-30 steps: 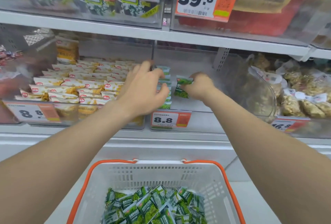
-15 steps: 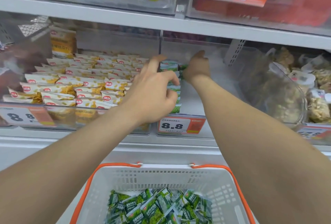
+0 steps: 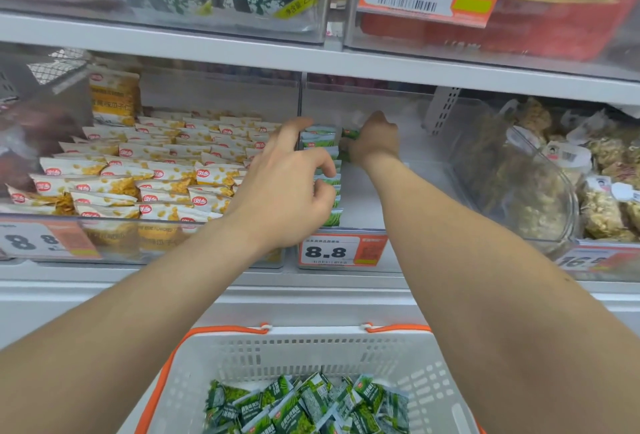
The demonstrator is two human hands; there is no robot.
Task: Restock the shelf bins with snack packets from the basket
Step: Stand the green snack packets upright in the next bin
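Holding green packet [image 3: 350,133], right hand [image 3: 375,143], clear bin [image 3: 367,198]

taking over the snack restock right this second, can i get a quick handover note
Left hand: loosely curled against the row of green packets on the left side of the middle bin, nothing seen in its grip.
Right hand: grips a green packet at the back, beside the row.
Done: one row stands in the bin.
Left: place this packet, then fill the bare right part from the pile of packets in the basket.
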